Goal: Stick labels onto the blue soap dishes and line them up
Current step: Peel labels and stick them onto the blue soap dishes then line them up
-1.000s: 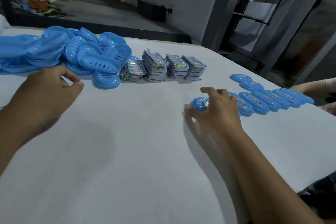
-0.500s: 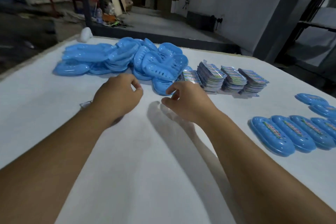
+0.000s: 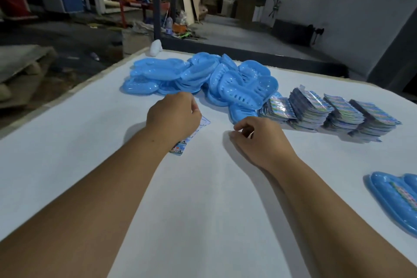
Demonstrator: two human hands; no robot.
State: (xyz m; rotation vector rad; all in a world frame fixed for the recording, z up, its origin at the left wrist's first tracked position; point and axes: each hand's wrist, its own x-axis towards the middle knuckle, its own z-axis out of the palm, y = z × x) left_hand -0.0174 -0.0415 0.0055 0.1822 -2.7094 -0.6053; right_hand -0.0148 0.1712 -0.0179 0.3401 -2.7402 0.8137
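Observation:
A heap of unlabelled blue soap dishes (image 3: 203,77) lies at the far middle of the white table (image 3: 203,198). To its right stand several stacks of colourful labels (image 3: 327,110). My left hand (image 3: 173,115) is curled over a label sheet (image 3: 180,148) whose ends stick out from under it. My right hand (image 3: 259,140) hovers just right of the sheet, in front of the heap, thumb and forefinger bent and slightly apart with nothing visible between them. Labelled dishes (image 3: 397,198) lie at the right edge, cut off by the frame.
A small white object (image 3: 156,47) sits at the table's far left corner. The table's left edge (image 3: 67,95) drops to a cluttered workshop floor. A bare stretch of white tabletop spreads between my forearms and toward me.
My right hand left the row of labelled dishes and swung left to the front of the heap. My left hand now shows a label sheet under it. The view turned left.

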